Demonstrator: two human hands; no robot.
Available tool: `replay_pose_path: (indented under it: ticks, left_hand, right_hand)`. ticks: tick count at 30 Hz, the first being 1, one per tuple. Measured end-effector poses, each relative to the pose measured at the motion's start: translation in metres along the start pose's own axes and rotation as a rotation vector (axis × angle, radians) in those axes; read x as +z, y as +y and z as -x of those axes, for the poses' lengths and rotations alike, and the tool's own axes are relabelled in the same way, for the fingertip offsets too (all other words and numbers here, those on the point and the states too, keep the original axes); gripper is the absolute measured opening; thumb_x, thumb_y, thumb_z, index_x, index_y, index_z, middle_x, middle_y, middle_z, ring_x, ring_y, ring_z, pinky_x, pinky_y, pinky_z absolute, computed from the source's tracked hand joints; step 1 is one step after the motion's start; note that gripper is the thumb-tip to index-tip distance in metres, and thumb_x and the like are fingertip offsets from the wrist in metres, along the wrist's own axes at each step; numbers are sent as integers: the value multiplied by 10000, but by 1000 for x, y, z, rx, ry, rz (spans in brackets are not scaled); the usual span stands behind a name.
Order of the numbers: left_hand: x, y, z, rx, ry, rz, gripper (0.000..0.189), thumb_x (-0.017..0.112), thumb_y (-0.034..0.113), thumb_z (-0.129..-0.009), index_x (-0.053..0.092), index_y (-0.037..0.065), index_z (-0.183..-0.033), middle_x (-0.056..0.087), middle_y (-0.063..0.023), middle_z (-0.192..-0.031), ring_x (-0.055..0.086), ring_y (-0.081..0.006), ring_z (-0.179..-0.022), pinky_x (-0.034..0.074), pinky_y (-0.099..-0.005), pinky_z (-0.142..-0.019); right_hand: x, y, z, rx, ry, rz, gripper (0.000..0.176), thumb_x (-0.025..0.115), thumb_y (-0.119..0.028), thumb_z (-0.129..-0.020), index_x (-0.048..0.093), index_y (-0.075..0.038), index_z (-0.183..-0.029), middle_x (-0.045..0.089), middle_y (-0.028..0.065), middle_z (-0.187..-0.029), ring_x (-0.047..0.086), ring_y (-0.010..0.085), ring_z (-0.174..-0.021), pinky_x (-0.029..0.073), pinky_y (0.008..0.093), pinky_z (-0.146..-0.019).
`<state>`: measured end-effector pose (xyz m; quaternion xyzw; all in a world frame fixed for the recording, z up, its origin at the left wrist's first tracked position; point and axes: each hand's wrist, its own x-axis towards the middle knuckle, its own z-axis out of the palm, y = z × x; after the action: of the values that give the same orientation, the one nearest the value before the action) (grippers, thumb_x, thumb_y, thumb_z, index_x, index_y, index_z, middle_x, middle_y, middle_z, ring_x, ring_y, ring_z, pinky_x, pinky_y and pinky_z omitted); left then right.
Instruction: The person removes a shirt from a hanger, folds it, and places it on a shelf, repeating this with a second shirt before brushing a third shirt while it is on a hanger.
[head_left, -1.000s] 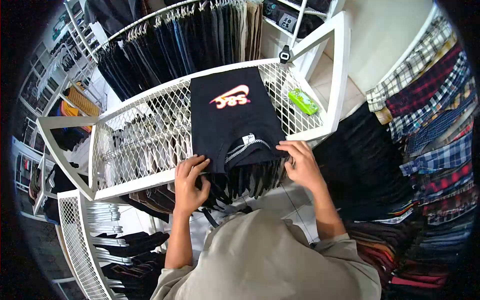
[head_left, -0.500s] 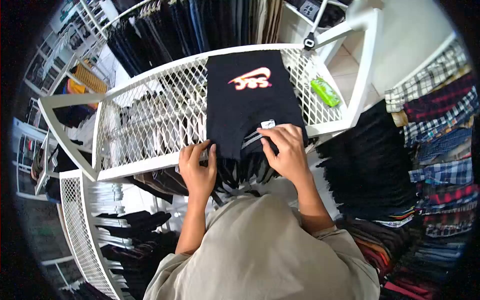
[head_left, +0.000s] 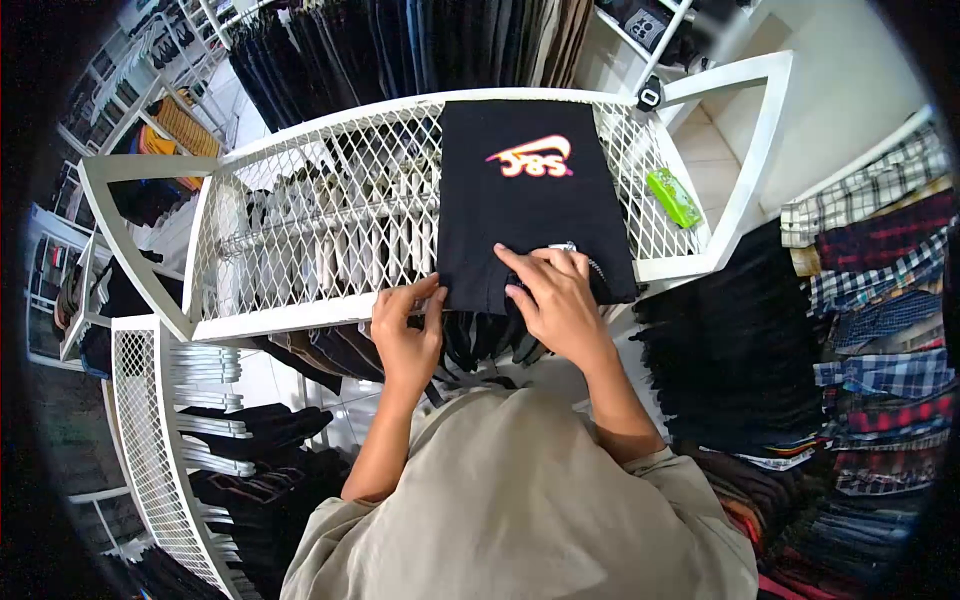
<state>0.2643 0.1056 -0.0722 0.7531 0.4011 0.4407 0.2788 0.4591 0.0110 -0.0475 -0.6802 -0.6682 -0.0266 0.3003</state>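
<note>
Mid-frame, left hand (head_left: 408, 335), fingers narrow, touches a black T-shirt (head_left: 525, 215), grip unclear; right hand (head_left: 560, 305) rests on it, fingers wide.

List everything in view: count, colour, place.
mesh rack: one, white, centre
folded shirt: one, black, on rack
small item: one, green, on rack, right of shirt
watch: one, black, rack's far right corner
hanging trousers: many, dark to tan, beyond rack
checked garments: many, mixed colours, far right
dark garments: many, black, right of rack
hangers: several, white, lower left
wearer's top: one, beige, bottom centre
left hand: one, bare, shirt's near left corner
right hand: one, bare, shirt's near edge
</note>
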Motion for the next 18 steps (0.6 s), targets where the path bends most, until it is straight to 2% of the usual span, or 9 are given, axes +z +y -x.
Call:
replay_pose_path:
  ticks: [4,7,10,13,14,16,17,18]
  left_hand:
    - [-1,1,-1,29,-32,-59,183,763,11,-844,763,19,-1026,721,-139,-892,661,-255,-811,517,-361,-771]
    - [-1,2,-3,64,-46,-69,155,760,24,-841,767,33,-996,697,-111,-850,628,-269,-819,494,-376,-787]
    - [1,0,-2,90,-36,-76,130,755,23,-835,765,45,-963,663,-92,-807,599,-288,-830,473,-393,-794]
    - [0,-1,-2,115,-41,-87,134,753,26,-835,764,43,-967,662,-97,-828,593,-283,-839,470,-391,-786]
    - [-1,0,-1,119,-47,-83,134,753,26,-835,764,43,-967,662,-97,-828,593,-283,-839,470,-391,-786]
    - [0,1,-2,106,-41,-105,130,754,37,-839,764,41,-968,659,-97,-834,591,-277,-843,470,-392,-796]
    - [-1,2,-3,124,-55,-109,128,757,55,-852,763,36,-978,658,-98,-835,592,-270,-824,477,-389,-778]
    - [-2,3,-4,127,-54,-108,128,757,55,-852,763,36,-978,658,-98,-835,592,-270,-824,477,-389,-778]
  right_hand:
    - [-7,-5,-6,52,-88,-82,440,709,-138,-882,622,-108,-1312,709,65,-1004,595,270,-1026,398,435,-936]
    - [-25,-3,3,147,-165,-185,393,726,-143,-866,639,-100,-1247,708,62,-952,618,286,-974,424,432,-913]
    - [-60,0,13,215,-176,-175,243,734,-116,-860,697,-73,-1097,692,81,-898,644,305,-913,465,424,-885]
    - [-89,12,10,374,-313,-332,134,719,-39,-876,724,-28,-1010,644,95,-853,616,178,-725,480,307,-627]
    - [-91,18,5,400,-324,-379,132,705,-54,-907,708,-18,-1034,640,48,-838,587,126,-724,474,282,-648]
    - [-76,41,-2,512,-196,-650,142,677,-80,-954,687,-3,-1074,631,-4,-843,566,66,-755,460,254,-658]
    - [-59,51,-2,514,92,-694,186,706,-123,-944,683,-19,-1096,654,-8,-862,533,55,-745,477,245,-666]
    - [-63,43,-5,579,229,-604,246,709,-168,-949,676,-20,-1142,678,45,-913,590,118,-764,505,286,-704]
